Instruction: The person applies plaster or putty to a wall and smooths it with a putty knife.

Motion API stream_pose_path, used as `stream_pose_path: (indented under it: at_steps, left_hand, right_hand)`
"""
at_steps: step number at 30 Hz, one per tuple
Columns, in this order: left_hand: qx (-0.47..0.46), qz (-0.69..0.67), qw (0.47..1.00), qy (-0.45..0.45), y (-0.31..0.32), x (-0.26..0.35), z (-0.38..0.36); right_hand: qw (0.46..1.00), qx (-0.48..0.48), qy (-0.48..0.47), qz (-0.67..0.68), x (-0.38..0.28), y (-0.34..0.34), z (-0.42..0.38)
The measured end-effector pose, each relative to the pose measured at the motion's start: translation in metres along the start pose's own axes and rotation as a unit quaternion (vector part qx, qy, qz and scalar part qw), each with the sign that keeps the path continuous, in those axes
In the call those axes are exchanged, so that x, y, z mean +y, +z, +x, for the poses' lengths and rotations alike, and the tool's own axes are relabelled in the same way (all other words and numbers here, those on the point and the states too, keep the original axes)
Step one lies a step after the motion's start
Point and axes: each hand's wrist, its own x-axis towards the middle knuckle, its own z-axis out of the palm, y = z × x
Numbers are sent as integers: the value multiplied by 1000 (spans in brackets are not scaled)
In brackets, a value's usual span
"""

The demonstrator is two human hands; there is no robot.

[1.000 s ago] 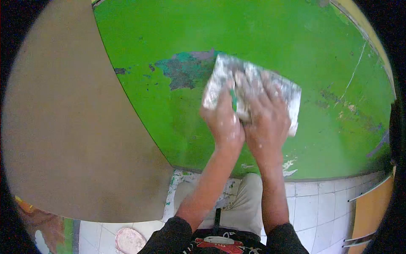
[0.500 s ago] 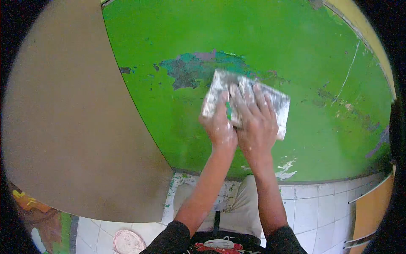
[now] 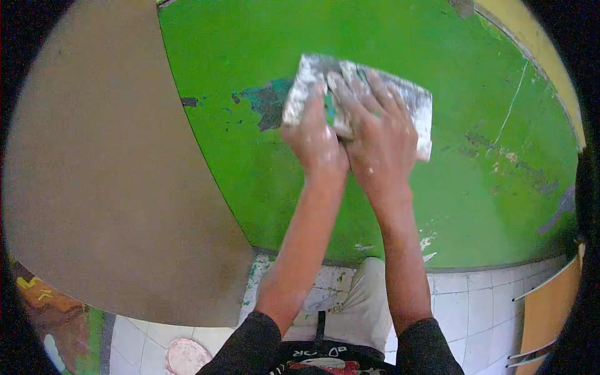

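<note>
A wide, flat plate [image 3: 420,115], smeared with white and grey, lies against the green wall [image 3: 219,37], slightly tilted. My left hand [image 3: 317,140] grips its lower left part, thumb and fingers pressed on it. Beside it, my right hand [image 3: 382,134] presses the plate's middle and right, fingers together and pointing up. Both hands carry whitish smears, and the wrists nearly touch. The plate partly covers a dark, teal-edged patch of peeled paint [image 3: 270,106]. Whatever lies beneath the plate is hidden.
A brown panel [image 3: 119,169] fills the left side. Scuffed, peeled paint [image 3: 512,156] marks the wall at right. Below are white floor tiles [image 3: 450,306], a round pinkish-white container [image 3: 186,357] at lower left and an orange-brown board [image 3: 550,306] at lower right.
Both hands and the plate have moved up the wall, with the forearms stretched further. The plate now covers more of the peeled patch's right part.
</note>
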Motion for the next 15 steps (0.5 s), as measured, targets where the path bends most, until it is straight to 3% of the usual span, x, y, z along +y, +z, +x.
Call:
stream_pose_path:
  at_steps: [3, 4, 7, 11, 15]
  left_hand:
    - [-36, -7, 999, 12, -1, 1, 9]
    - [28, 43, 998, 27, 0, 6, -11]
    - [56, 47, 997, -8, -35, -7, -38]
    - [42, 20, 999, -5, -15, 2, -23]
    - [-30, 5, 1000, 6, 5, 12, 8]
  right_hand:
    - [1000, 22, 2, 17, -2, 3, 6]
    - [1000, 14, 2, 20, -3, 7, -7]
    - [999, -13, 27, 17, -8, 22, -56]
    - [999, -19, 28, 21, -6, 10, -25]
    - [1000, 5, 5, 3, -9, -3, 14]
